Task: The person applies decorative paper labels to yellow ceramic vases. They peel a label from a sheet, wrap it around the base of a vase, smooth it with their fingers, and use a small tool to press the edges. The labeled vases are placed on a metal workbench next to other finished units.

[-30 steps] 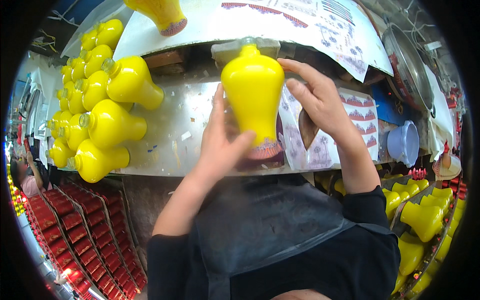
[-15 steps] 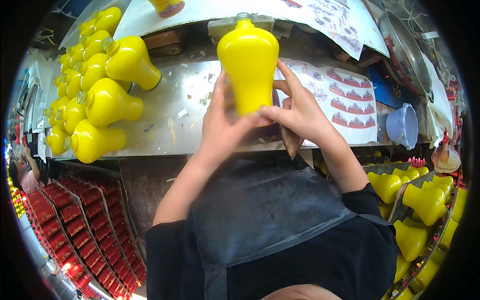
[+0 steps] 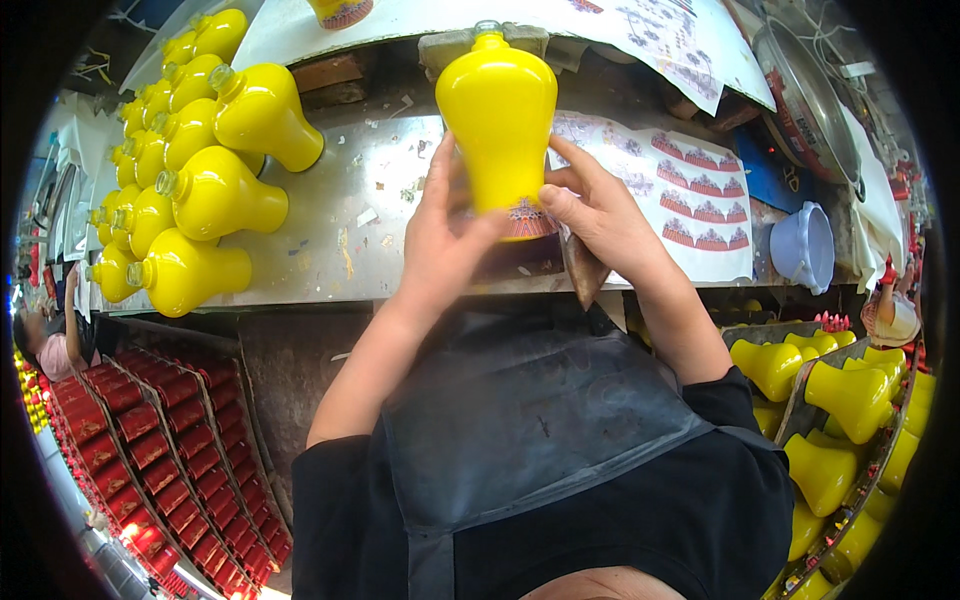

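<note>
A glossy yellow bottle (image 3: 497,120) lies in front of me, its clear glass neck away from me on a grey padded rest (image 3: 436,52). A patterned red-and-purple band (image 3: 528,219) wraps its narrow base. My left hand (image 3: 440,225) closes on the bottle's left side, its thumb blurred beside the base. On the other side my right hand (image 3: 605,220) grips it, thumb at the band's right edge. A brown pointed flat piece (image 3: 583,268) shows under my right palm; whether the fingers hold it I cannot tell. To the right lies a sheet of printed curved decals (image 3: 700,195).
Several yellow bottles (image 3: 225,195) crowd the metal table's left side. A pale blue bucket (image 3: 803,248) stands at the right edge. Racks of red pieces (image 3: 170,440) are at lower left, crates of yellow bottles (image 3: 845,400) at lower right. Another person (image 3: 62,345) is at far left.
My right thumb has drawn back to the right and my left thumb slightly left, uncovering the patterned band on the base. The bottle stays in nearly the same place.
</note>
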Demonstrator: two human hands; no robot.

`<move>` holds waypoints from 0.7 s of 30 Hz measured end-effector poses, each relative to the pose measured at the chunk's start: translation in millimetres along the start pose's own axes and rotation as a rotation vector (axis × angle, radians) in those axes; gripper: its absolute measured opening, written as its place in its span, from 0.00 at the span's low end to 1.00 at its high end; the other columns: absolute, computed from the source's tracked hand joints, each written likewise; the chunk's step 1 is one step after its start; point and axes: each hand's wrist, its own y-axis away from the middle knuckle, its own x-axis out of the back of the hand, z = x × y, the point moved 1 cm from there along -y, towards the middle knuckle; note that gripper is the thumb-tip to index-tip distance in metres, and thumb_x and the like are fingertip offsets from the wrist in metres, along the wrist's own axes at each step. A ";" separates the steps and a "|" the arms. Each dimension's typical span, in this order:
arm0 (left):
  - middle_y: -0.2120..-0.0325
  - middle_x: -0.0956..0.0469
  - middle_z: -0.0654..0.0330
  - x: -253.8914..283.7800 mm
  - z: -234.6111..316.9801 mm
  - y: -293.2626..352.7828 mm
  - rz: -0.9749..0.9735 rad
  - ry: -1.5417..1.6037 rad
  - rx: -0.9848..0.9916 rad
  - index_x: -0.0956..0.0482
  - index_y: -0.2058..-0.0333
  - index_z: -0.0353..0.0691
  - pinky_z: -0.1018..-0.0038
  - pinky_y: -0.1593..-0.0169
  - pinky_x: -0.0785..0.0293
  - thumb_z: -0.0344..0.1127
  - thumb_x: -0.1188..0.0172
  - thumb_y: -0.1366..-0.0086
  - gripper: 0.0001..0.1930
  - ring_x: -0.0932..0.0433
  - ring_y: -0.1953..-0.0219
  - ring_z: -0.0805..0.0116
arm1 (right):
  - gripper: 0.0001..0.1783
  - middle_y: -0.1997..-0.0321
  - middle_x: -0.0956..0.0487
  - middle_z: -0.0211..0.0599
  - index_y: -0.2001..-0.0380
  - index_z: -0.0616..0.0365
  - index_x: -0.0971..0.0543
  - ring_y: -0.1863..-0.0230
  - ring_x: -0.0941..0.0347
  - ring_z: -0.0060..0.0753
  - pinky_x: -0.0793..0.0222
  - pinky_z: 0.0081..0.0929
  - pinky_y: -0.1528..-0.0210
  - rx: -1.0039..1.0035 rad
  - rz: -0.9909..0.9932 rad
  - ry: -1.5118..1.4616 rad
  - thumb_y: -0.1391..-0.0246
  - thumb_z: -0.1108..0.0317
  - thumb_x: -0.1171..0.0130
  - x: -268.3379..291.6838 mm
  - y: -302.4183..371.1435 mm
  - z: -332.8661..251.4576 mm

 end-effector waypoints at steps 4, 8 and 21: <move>0.35 0.30 0.47 14.7 -1.1 -3.1 -0.011 -0.098 0.042 0.47 0.23 0.43 0.70 0.46 0.23 0.33 0.35 0.34 0.44 0.22 0.56 0.71 | 0.26 0.53 0.17 0.39 0.40 0.67 0.22 0.62 0.22 0.19 0.24 0.25 0.57 -0.117 -0.146 0.036 0.33 0.60 0.37 15.1 8.4 -2.1; 0.40 0.27 0.49 17.9 2.3 -0.5 -0.003 -0.126 0.102 0.44 0.24 0.45 0.74 0.50 0.24 0.33 0.35 0.36 0.43 0.26 0.62 0.76 | 0.16 0.57 0.16 0.34 0.57 0.67 0.16 0.65 0.25 0.16 0.27 0.19 0.61 -0.269 -0.142 0.161 0.37 0.62 0.32 24.0 12.6 -1.1; 0.47 0.25 0.55 11.4 21.4 -1.0 0.093 -0.010 0.225 0.40 0.26 0.41 0.78 0.52 0.23 0.32 0.33 0.36 0.41 0.25 0.59 0.79 | 0.08 0.66 0.16 0.29 0.65 0.63 0.16 0.66 0.23 0.13 0.29 0.14 0.64 -0.096 -0.229 -0.074 0.42 0.69 0.31 17.9 11.8 -49.7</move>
